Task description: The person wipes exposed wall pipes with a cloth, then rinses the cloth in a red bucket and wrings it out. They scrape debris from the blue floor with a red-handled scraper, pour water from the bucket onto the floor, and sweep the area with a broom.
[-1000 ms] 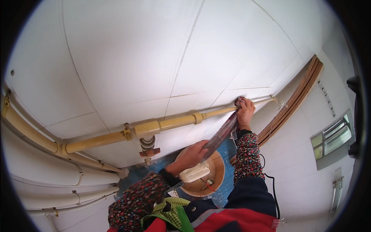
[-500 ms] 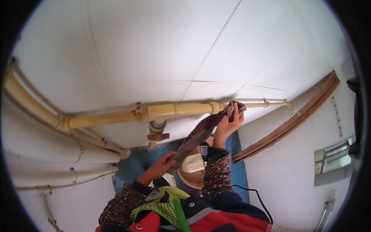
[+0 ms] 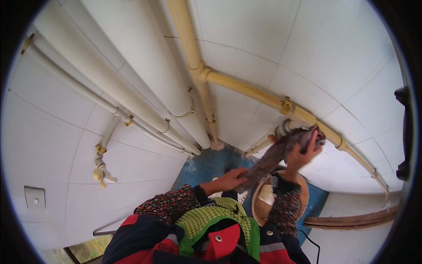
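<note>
A dark brownish-purple cloth [image 3: 274,155] stretches slantwise between my two hands. Its upper end is bunched in my right hand [image 3: 303,154], up against the yellow pipe [image 3: 248,90] by the thicker fitting and the grey valve branch [image 3: 283,127]. That hand's fingers close over the cloth, with the index finger pointing up along it. Lower and to the left, my left hand [image 3: 231,179] grips the cloth's other end with fingers closed. The cloth covers part of the branch and its brownish handle.
Thick cream pipes [image 3: 147,61] run down the wall on the left, beside a small tap [image 3: 101,174]. Below my hands stands a round wooden stool [image 3: 262,209] bearing a pale box-shaped thing [image 3: 267,194], on a blue floor [image 3: 200,165]. Brown strips [image 3: 351,221] lie along the right wall.
My view has swung left, bringing the thick pipes and tap into sight. The cloth's upper end has shifted left along the yellow pipe, from the thinner section to near the valve branch.
</note>
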Tool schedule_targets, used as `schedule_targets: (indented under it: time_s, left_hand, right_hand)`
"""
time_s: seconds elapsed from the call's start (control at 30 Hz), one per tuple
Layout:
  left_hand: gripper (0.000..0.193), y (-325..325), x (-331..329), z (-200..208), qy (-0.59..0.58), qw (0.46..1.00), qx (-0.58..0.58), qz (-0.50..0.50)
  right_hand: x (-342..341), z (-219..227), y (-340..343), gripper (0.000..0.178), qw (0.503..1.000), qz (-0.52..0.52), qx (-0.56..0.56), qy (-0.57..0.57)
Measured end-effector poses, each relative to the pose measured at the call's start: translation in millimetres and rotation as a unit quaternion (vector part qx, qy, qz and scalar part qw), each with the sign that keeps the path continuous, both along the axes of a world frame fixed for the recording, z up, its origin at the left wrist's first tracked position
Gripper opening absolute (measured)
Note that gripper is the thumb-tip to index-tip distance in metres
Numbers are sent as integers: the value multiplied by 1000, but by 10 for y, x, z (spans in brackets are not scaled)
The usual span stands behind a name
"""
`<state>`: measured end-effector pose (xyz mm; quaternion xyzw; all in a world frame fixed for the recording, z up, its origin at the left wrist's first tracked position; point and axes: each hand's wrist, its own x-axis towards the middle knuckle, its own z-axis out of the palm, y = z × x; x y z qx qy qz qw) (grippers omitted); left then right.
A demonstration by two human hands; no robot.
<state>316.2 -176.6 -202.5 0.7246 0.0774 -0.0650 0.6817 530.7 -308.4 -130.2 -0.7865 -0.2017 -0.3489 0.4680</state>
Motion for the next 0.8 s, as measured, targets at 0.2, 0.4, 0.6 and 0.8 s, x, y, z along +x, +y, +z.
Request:
schedule_targets:
  time_s: [0.2, 0.4, 0.6, 0.8]
  left_hand:
    - [39, -280, 65, 62, -22, 999, -16, -47]
    - [38, -262, 8, -79, 32, 997, 28, -65]
    - [33, 187, -545, -75, 134, 987, 85, -40]
    - [33, 292, -1424, -119, 163, 984, 77, -9]
  right_hand:
    - [192, 397, -269, 47, 991, -110, 46, -67]
    - [84, -282, -60, 51, 999, 3, -54, 2]
    - [-131, -1261, -726, 52, 925, 138, 113, 334]
    - [-996, -1392, -1376, 57, 889, 113, 97, 433]
